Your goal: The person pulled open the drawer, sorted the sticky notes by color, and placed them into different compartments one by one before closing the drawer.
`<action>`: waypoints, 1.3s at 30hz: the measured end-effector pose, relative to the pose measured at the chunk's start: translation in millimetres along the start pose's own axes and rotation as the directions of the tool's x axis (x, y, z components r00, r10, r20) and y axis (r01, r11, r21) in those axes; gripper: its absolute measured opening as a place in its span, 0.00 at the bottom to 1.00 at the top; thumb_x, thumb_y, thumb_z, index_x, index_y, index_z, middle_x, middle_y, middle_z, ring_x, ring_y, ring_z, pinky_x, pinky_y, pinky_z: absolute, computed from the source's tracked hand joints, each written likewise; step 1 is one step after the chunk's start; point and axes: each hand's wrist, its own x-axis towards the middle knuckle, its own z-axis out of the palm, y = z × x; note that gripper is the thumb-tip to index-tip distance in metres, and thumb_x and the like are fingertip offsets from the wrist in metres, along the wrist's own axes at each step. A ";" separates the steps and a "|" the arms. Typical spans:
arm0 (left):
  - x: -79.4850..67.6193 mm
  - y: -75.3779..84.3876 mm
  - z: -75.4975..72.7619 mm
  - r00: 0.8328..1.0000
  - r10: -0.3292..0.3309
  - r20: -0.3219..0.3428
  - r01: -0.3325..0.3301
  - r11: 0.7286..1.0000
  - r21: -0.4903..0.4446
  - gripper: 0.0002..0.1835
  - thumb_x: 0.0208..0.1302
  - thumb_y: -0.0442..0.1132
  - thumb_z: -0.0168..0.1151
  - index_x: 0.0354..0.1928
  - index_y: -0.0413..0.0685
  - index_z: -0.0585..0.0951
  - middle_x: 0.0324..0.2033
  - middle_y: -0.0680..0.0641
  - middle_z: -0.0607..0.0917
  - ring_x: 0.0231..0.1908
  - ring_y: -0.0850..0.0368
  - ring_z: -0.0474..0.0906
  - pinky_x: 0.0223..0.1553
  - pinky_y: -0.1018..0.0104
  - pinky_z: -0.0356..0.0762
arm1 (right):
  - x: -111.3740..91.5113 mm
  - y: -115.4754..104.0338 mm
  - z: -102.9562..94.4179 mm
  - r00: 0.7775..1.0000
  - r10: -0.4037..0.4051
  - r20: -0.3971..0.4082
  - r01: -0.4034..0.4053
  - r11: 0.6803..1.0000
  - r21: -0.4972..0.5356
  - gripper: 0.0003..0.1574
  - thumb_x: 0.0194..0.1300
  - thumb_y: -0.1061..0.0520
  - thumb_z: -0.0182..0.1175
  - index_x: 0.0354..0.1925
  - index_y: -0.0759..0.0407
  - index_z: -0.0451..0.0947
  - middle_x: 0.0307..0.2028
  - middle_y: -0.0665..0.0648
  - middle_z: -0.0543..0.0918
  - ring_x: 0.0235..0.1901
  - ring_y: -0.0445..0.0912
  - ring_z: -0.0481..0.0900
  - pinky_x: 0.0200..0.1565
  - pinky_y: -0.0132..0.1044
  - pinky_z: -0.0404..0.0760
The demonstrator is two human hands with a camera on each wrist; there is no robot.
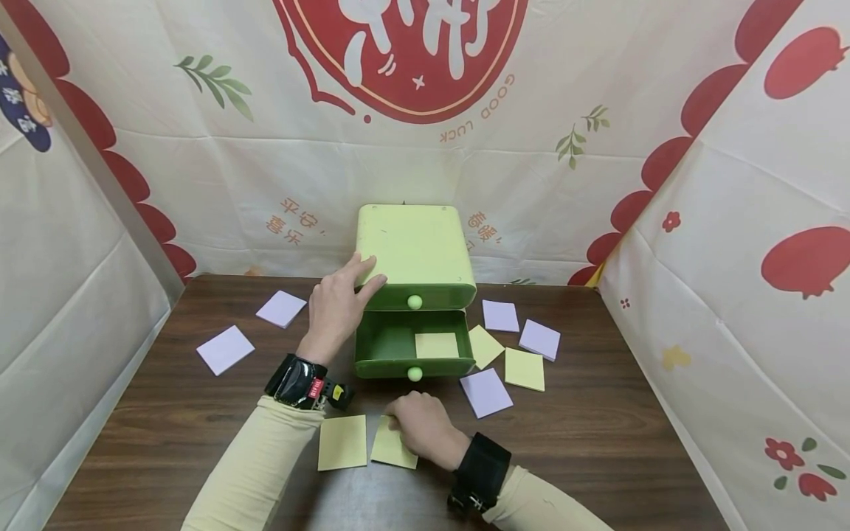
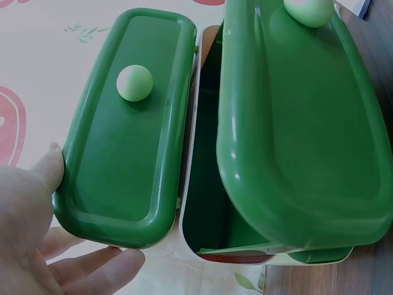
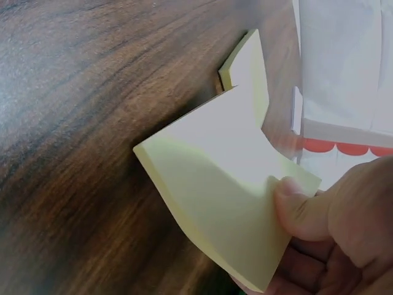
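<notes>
A light green two-drawer cabinet stands at the back of the table; its lower drawer is pulled out with a yellow sticky note pad inside. My left hand rests against the cabinet's left side. In the left wrist view, its thumb touches the edge of the closed upper drawer, the other fingers extended beside the cabinet. My right hand pinches another yellow sticky note pad between thumb and fingers, in front of the drawer. Left of it lies one more yellow pad.
Two lilac pads lie on the table's left. To the right of the cabinet are yellow pads and lilac pads. Printed cloth hangs behind and along both sides of the brown table.
</notes>
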 end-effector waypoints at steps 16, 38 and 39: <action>-0.5 0.1 -0.4 1.000 -0.017 0.012 0.017 1.000 -0.003 0.27 0.66 0.64 0.55 0.64 0.66 0.75 0.68 0.51 0.72 0.49 0.36 0.81 0.29 0.54 0.74 | -4.4 -2.4 -27.1 0.984 -0.080 -0.162 0.070 0.996 -0.061 0.04 0.60 0.54 0.67 0.34 0.43 0.87 0.29 0.43 0.88 0.27 0.40 0.84 0.24 0.33 0.75; -0.5 -0.6 0.1 1.000 -0.010 0.012 0.010 1.000 0.001 0.28 0.66 0.64 0.54 0.64 0.66 0.75 0.68 0.51 0.72 0.47 0.37 0.82 0.29 0.54 0.74 | 3.2 -5.9 -82.2 0.947 -0.092 -0.308 0.078 0.995 -0.057 0.03 0.60 0.52 0.67 0.35 0.45 0.86 0.27 0.44 0.87 0.24 0.44 0.83 0.25 0.36 0.77; -0.5 -0.4 0.1 1.000 -0.009 0.011 0.009 1.000 0.001 0.28 0.66 0.64 0.54 0.64 0.66 0.75 0.68 0.51 0.72 0.46 0.37 0.82 0.29 0.55 0.74 | 3.5 -5.5 -84.4 0.945 -0.093 -0.314 0.078 0.995 -0.059 0.03 0.60 0.52 0.67 0.35 0.45 0.85 0.26 0.44 0.87 0.23 0.44 0.83 0.24 0.37 0.76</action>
